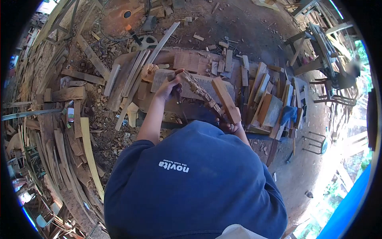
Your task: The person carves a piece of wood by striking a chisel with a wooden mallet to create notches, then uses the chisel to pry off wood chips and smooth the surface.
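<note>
A long, rough carved wooden piece (199,91) slants across the middle, above a workbench (119,63). My left hand (171,87) is closed at its upper left end; dark shapes by the fingers are hard to make out. My right hand (235,126) is closed round its lower right end, close to my body and partly hidden. A squared reddish block (227,99) lies against the carved piece beside my right hand; whether that hand also grips it is unclear. A wide flat board (159,79) lies behind the carved piece.
Stacked blocks (270,109) and a blue cloth (289,114) are at the right. Long strips (135,75) and a round-ended wooden piece (149,72) sit at the left. Scraps litter the floor. A chair (334,93) stands at the far right, and long planks (65,151) lie left.
</note>
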The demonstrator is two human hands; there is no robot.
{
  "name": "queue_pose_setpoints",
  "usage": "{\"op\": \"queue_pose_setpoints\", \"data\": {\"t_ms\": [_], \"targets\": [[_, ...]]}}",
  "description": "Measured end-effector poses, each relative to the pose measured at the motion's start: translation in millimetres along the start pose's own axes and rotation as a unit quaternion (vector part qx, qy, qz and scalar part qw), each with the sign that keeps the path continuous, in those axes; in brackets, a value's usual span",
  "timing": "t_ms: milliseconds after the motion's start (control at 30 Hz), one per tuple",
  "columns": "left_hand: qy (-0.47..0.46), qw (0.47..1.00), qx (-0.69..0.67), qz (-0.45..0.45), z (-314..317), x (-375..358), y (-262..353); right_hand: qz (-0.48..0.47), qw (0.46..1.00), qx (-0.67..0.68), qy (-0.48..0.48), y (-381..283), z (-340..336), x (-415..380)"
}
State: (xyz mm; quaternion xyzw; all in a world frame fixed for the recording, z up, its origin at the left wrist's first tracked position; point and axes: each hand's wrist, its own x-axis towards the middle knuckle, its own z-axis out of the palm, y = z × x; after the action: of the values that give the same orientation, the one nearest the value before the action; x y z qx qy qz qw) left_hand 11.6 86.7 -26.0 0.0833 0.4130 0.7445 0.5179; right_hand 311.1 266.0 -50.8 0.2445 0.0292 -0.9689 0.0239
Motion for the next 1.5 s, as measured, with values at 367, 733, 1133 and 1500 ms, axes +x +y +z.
{"op": "queue_pose_setpoints", "data": {"t_ms": [367,733,1133,1500], "targets": [[0.130,0.917,0.356,0.126,-28,28,-21,-0.113,0.992,0.010,-0.053,-43,-27,0],[0.261,0.786,0.561,0.011,-22,31,-31,-0.386,0.899,-0.009,0.208,-56,-40,25],[0.260,0.850,0.458,0.030,-42,29,-45,-0.385,0.881,-0.222,0.163,-78,-67,75],[0.322,0.821,0.470,-0.030,-23,33,-34,-0.364,0.884,-0.208,0.209,-82,-53,91]]}}
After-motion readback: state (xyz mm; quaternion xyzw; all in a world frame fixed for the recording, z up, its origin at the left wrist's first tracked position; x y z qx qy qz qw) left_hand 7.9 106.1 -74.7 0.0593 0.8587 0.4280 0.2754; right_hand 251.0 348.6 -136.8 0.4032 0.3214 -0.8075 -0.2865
